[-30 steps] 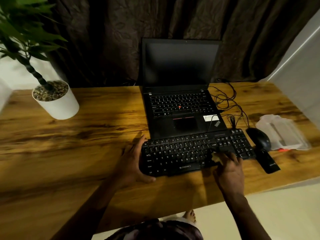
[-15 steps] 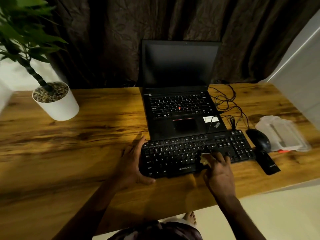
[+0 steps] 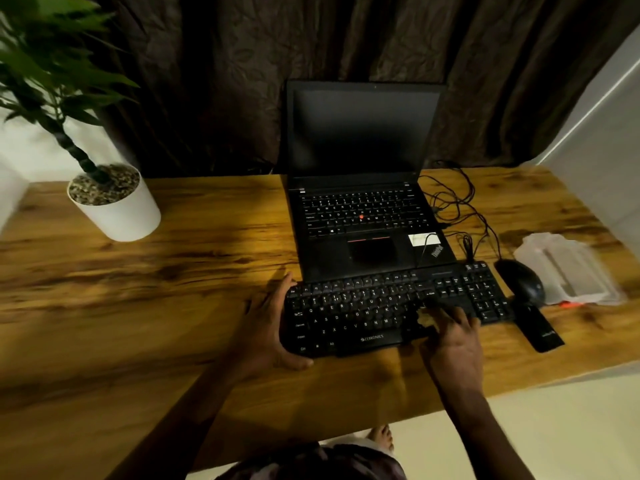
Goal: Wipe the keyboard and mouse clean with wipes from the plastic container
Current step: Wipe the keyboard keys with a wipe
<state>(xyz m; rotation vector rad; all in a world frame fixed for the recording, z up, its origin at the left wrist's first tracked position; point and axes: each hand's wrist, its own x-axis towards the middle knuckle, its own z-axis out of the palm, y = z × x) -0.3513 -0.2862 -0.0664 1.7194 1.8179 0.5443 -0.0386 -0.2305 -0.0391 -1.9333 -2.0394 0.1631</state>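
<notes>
A black keyboard lies on the wooden desk in front of a laptop. My left hand grips the keyboard's left end, thumb on its front edge. My right hand presses a small crumpled white wipe onto the keys right of centre; only a bit of the wipe shows under my fingers. A black mouse rests just right of the keyboard. Beyond the mouse sits the clear plastic wipe container.
An open black laptop stands behind the keyboard, with tangled cables to its right. A slim black device lies by the mouse. A potted plant in a white pot stands at the back left. The desk's front edge is near my body.
My right hand slid the wipe left along the keyboard, then back a little to the right. My left hand has stayed on the keyboard's left end.
</notes>
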